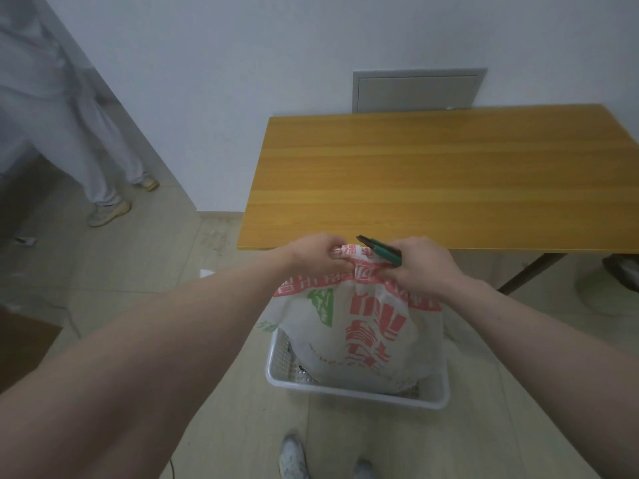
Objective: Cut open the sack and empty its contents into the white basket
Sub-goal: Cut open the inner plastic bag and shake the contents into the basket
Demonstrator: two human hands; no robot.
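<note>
Printed sack point(363, 326) standing inside the white basket point(356, 392), top edge pinched taut by left hand point(316, 254), green-handled cutter point(380, 250) and sack top clenched in right hand point(423, 267), probably so contents fall straight in.

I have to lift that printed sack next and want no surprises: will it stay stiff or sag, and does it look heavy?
Probably floppy: the sack has its top bunched and creased where the left hand grips it. Likely fairly heavy, since its lower body bulges round and taut in the white basket. It may slump sideways if released.
</note>
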